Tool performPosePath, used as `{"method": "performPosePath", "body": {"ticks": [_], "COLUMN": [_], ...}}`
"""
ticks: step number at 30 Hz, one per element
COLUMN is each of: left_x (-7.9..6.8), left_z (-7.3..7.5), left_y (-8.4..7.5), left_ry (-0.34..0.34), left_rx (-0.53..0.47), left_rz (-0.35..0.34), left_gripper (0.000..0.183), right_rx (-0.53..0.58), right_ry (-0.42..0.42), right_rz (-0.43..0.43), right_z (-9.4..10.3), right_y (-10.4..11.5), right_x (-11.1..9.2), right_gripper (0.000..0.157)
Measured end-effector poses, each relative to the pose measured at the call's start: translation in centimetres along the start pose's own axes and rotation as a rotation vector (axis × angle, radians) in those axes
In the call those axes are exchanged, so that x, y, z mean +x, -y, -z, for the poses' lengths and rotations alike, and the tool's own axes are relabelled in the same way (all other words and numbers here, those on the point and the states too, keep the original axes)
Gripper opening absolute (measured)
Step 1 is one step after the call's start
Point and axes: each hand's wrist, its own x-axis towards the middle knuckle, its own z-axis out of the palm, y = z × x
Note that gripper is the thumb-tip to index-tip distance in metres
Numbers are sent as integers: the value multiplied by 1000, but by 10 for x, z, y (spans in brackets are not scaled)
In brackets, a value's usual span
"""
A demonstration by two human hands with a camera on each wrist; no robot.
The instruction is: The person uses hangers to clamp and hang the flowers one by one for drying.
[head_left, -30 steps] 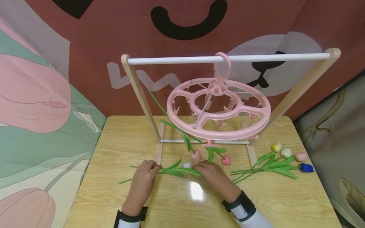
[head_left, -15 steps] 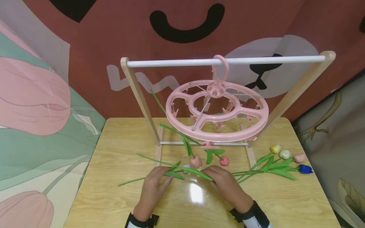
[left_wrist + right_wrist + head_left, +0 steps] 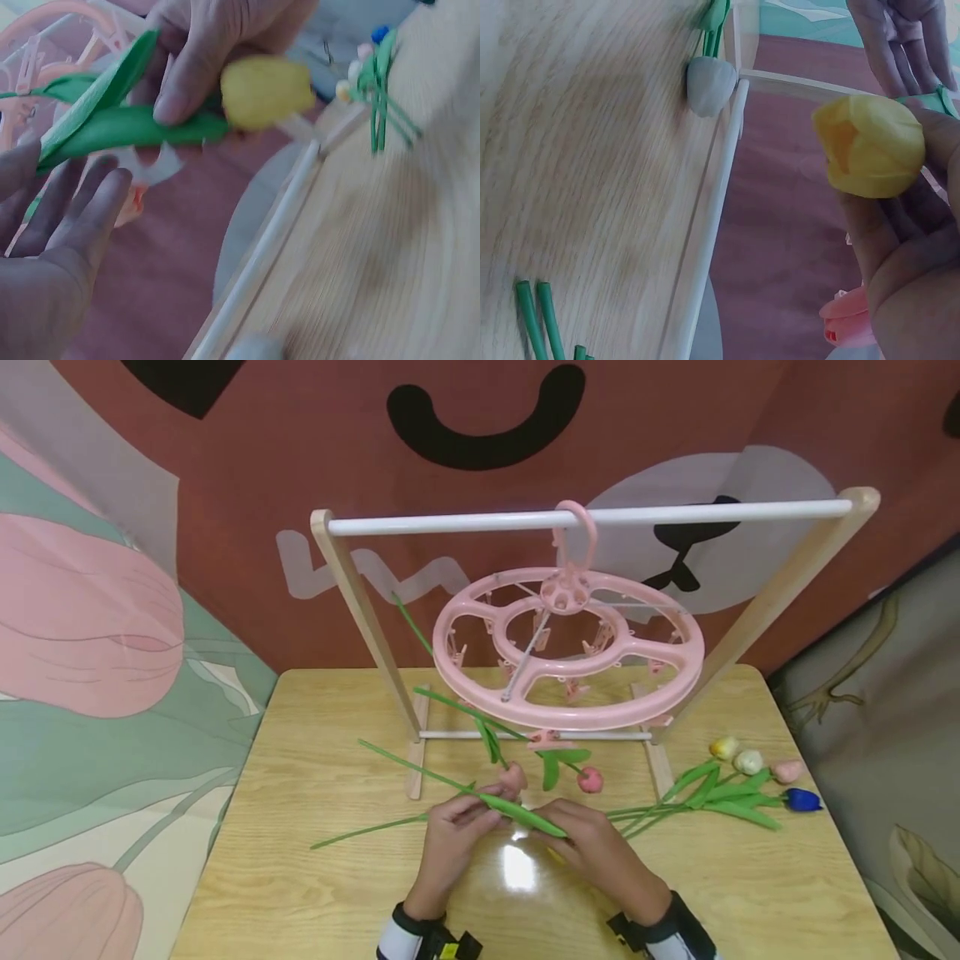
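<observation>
My right hand point(image 3: 592, 839) pinches a yellow artificial tulip point(image 3: 870, 146) just below its bloom, keeping it raised over the table. The tulip's green leaves point(image 3: 127, 124) and stem slant up to the left. My left hand point(image 3: 457, 835) is at the leaves, its fingers point(image 3: 94, 214) fairly straight beneath them and the thumb beside the leaf base. Under the left hand, a white tulip point(image 3: 711, 86) lies on the table. Behind the hands, a round pink clip hanger point(image 3: 566, 718) hangs from a rack, with two pink tulips point(image 3: 591, 779) at its front left side.
The rack's white top bar point(image 3: 450, 523) spans two wooden uprights point(image 3: 363, 610). At right on the wooden table point(image 3: 300, 760) lie several tulips, including a blue one point(image 3: 802, 800), with yellow, white and pink blooms beside it. A patterned cloth point(image 3: 247, 527) backs the table.
My left hand has moved right along the stem to the leaves, near my right hand. The tulip's stem end has come up off the table, and its yellow bloom stays in my right hand.
</observation>
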Motion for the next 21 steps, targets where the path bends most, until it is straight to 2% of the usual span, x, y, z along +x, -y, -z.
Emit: {"method": "performPosePath", "body": {"ticks": [3,7,10,14,16,18,21], "left_x": [3,4,3,3,3,5,5], "left_z": [-6,-9,-10,-11,-12,-13,-14], "left_y": [3,7,6,5,4,3,0], "left_ry": [1,25,37,52,55,49,37], "left_rx": [-57,-87,-39,55,92,113,158], "left_rz": [-33,-88,-115,-167,-204,-233,-271], "left_gripper": [28,23,20,17,16,17,20], "right_rx": [-12,-77,-112,-100,-80,-71,-67], "right_ry": [12,50,75,47,7,-72,-225], "right_rz": [7,14,1,0,-5,-8,-81], "right_z": [2,10,22,45,58,71,91], "right_y": [0,0,0,-1,-3,-5,-8], "right_x": [0,-1,-3,-8,-8,-6,-2], "right_gripper": [21,36,42,27,17,15,32]}}
